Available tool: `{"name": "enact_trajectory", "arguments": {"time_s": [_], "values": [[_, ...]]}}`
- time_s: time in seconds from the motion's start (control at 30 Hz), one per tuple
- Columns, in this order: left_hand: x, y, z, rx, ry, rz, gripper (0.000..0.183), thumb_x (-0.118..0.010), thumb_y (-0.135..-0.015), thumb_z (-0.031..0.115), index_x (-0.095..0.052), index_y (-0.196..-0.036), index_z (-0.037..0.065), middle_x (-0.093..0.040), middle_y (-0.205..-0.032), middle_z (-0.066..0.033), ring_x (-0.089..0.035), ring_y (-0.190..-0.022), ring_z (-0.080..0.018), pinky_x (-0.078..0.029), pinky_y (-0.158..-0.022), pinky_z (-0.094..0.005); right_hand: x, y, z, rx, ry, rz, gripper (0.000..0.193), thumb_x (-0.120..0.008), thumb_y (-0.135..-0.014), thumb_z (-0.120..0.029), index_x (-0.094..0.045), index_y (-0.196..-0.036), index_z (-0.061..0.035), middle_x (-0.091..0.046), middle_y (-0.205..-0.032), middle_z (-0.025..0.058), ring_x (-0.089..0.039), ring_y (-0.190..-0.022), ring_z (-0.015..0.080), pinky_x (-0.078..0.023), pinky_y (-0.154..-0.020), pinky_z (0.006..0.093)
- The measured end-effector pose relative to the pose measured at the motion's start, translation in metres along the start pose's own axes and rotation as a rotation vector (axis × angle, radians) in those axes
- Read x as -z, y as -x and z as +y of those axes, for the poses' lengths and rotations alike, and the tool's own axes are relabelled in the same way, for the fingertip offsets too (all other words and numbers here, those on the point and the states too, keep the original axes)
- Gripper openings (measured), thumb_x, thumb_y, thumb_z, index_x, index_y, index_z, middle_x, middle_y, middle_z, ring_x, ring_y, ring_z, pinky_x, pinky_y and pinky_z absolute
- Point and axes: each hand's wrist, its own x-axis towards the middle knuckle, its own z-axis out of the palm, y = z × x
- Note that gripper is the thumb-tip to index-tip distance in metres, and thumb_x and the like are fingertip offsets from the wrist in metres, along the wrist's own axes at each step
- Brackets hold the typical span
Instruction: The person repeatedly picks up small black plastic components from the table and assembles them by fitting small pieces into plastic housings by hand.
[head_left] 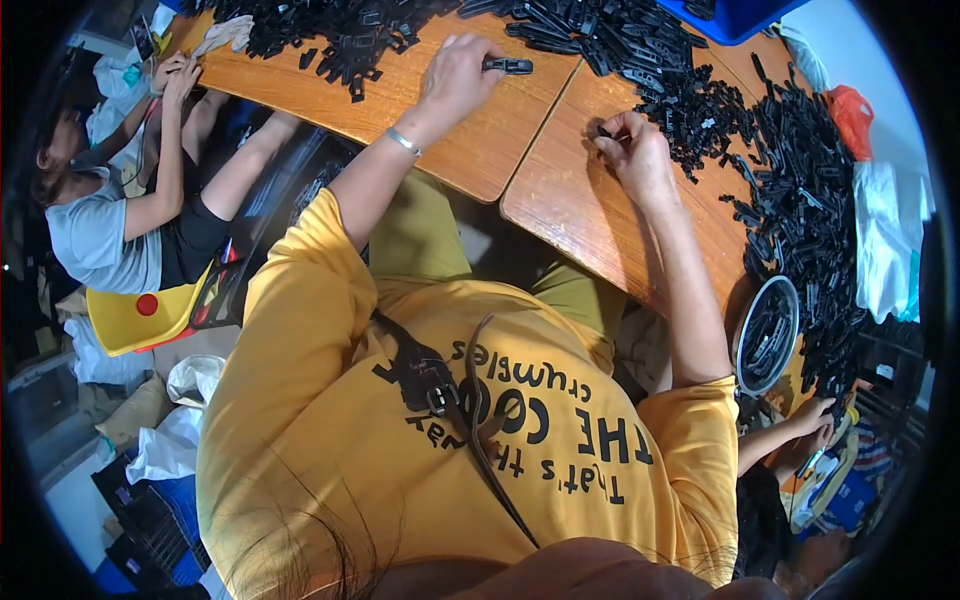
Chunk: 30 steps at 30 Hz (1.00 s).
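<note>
Shirt [560, 370], black heaps [805, 205] beyond, left hand [461, 76] closed on clip [510, 66], right hand [640, 152] on piece [603, 131]

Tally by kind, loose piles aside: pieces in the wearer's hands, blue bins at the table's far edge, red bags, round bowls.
Oblong black plastic piece in left hand: 1
Small black piece in right hand: 1
Blue plastic bin: 1
Red plastic bag: 1
Round silver-rimmed bowl: 1
Total: 5

A workshop — black parts [810, 200] heaped on tables [575, 205].
</note>
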Motion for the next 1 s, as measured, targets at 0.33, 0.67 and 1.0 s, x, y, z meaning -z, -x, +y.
{"name": "enact_trajectory", "arguments": {"time_s": [0.33, 0.67, 1.0], "values": [[0.005, 0.004, 0.06, 0.486, 1.147, -0.212, 0.031, -0.074, -0.091, -0.003, -0.058, -0.117, 0.001, -0.072, -0.105, -0.0101, -0.072, -0.092, -0.0139, -0.06, -0.08, -0.0247, -0.028, -0.011, -0.04, 0.239, -0.34, 0.429, 0.017, -0.083, -0.085, -0.004, -0.067, -0.089, -0.0019, -0.064, -0.075, 0.0067, -0.064, -0.065, 0.0142, -0.053, -0.06, 0.0279], [0.022, 0.01, 0.083, 0.697, 1.595, -0.3, 0.019, -0.064, -0.103, 0.011, -0.062, -0.117, -0.001, -0.071, -0.112, -0.0139, -0.073, -0.103, -0.0224, -0.061, -0.094, -0.0327, -0.018, 0.001, -0.041, 0.391, -0.184, 0.465, 0.014, -0.08, -0.084, 0.003, -0.068, -0.092, -0.0001, -0.066, -0.091, 0.0097, -0.068, -0.075, 0.0183, -0.056, -0.063, 0.0279], [0.018, 0.016, 0.077, 0.701, 1.897, -0.505, 0.044, -0.065, -0.1, 0.007, -0.054, -0.142, -0.003, -0.067, -0.127, -0.0115, -0.067, -0.117, -0.0203, -0.057, -0.103, -0.0334, -0.016, 0.005, -0.044, 0.372, -0.178, 0.408, 0.012, -0.08, -0.085, 0.0, -0.07, -0.092, -0.0011, -0.067, -0.089, 0.0091, -0.07, -0.075, 0.018, -0.057, -0.063, 0.0274]]}}
